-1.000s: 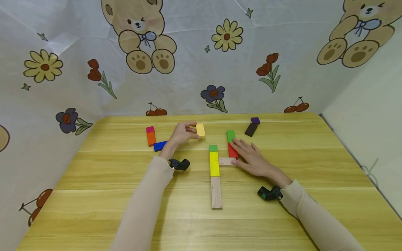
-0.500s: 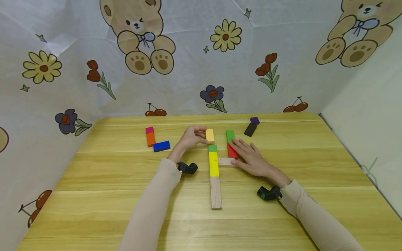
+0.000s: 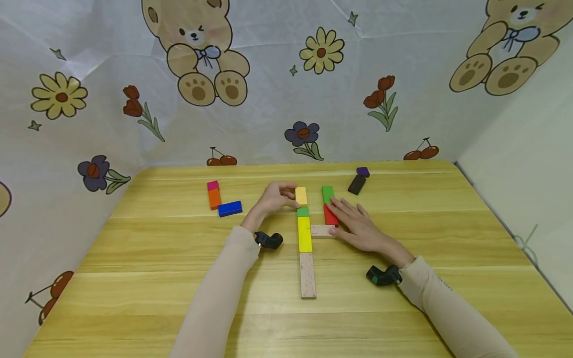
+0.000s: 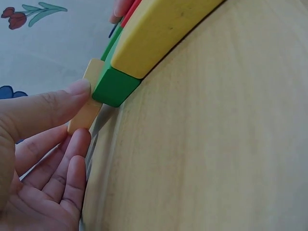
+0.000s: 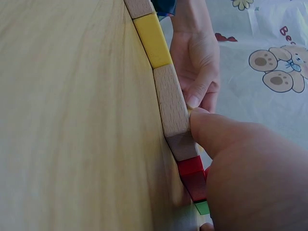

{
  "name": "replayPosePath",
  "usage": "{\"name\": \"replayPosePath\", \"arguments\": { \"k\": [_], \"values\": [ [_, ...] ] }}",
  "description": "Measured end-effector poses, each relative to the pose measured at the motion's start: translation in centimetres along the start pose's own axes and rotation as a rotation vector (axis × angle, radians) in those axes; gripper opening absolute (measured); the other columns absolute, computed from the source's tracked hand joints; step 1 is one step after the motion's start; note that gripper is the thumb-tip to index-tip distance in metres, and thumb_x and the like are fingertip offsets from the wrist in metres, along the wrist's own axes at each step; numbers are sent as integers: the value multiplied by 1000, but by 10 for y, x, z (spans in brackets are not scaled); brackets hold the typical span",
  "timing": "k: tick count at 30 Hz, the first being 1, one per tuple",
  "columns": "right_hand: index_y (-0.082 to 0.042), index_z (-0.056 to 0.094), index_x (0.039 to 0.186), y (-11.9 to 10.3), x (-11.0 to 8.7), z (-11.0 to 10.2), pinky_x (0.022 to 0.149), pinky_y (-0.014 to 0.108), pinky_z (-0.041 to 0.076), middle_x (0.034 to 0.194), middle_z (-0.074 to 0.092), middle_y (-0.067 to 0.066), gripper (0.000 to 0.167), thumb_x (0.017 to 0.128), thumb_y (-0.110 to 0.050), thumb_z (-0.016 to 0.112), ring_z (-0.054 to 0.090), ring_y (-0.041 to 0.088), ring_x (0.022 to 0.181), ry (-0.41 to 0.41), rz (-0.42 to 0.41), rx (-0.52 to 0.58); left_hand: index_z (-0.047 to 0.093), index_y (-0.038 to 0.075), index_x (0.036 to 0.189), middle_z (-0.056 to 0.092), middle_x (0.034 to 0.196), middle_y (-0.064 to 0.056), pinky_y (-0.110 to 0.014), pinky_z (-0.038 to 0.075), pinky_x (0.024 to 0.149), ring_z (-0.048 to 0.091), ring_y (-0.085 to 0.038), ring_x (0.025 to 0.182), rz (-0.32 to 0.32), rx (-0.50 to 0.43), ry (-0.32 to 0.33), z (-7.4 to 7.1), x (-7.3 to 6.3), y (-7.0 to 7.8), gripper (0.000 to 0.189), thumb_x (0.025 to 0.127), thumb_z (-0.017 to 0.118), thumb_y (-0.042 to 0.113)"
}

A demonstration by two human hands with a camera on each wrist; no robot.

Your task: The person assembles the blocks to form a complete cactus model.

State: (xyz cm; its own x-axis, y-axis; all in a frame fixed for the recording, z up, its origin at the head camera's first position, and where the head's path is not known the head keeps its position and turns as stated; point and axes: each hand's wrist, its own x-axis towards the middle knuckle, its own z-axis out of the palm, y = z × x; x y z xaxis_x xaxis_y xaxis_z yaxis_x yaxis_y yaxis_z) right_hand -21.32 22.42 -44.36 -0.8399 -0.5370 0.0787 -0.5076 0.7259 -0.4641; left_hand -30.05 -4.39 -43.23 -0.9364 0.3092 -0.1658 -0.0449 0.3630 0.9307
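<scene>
My left hand (image 3: 274, 198) pinches a pale yellow block (image 3: 301, 197) between thumb and fingers at the far end of a row. In the left wrist view that block touches the small green block (image 4: 116, 87). Nearer along the row lie a bright yellow block (image 3: 305, 234) and a speckled wooden block (image 3: 307, 275). Spread flat, my right hand (image 3: 361, 229) rests its fingers on a red block (image 3: 330, 216), its thumb touching a short wooden crosspiece (image 3: 320, 230). A longer green block (image 3: 328, 194) continues beyond the red one.
On the left of the table (image 3: 170, 278) lie a blue block (image 3: 230, 209), an orange block (image 3: 215, 199) and a magenta block (image 3: 213, 185). A black block (image 3: 356, 185) and a purple block (image 3: 363, 172) lie at the back right. Behind stands a bear-print sheet (image 3: 259, 124).
My left hand has carried the pale yellow block rightward and set it against the small green block. The right hand has stayed in place.
</scene>
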Motion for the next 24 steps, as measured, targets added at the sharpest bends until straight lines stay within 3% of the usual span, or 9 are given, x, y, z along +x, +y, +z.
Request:
{"name": "replayPosePath", "arguments": {
  "k": [24],
  "values": [
    [-12,28,155,0,-1,-1,115,68,3,164,19,12,68,99,-40,54,14,41,150,-5,2,10,58,5,135,63,119,-14,-30,48,92,58,-24,105,16,65,-46,0,-1,1,60,79,80,4]
  ]
}}
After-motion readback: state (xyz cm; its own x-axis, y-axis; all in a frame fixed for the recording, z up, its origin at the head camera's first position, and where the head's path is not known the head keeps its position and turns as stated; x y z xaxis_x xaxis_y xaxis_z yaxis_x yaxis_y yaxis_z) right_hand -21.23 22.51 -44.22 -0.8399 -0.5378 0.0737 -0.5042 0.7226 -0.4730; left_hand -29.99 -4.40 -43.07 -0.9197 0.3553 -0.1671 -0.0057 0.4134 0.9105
